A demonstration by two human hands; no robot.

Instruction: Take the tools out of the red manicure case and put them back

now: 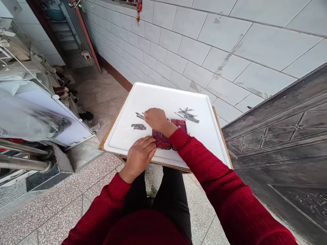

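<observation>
- Tiled wall beyond the red case; dark panel well off to the case's right, and shoes on the floor far to its left.
- Under the case, a white tray on a wooden desk; the person stands on the case's near side.
- The case lies spread in two halves. Slim metal pieces show in its left half; the right sleeve hides part of the other.
- Left hand at the case's near left corner, fingers straight and close together, tips touching its edge. Whether they pinch it I cannot tell from here.
- Right hand reaches across the case's left half, fingers curled in; what they grip, if anything, is hidden from me.
- My eye goes to the thin tools, beyond and left of the case: just left of the right fingers, long axes nearly sideways, slanting toward them. That hand is the nearer; the left one sits farther off.
- Clippers just left of the case, between the thin tools and the left hand, also lying lengthwise sideways.
- Metal pile beyond and right of the case, apart from both hands.
</observation>
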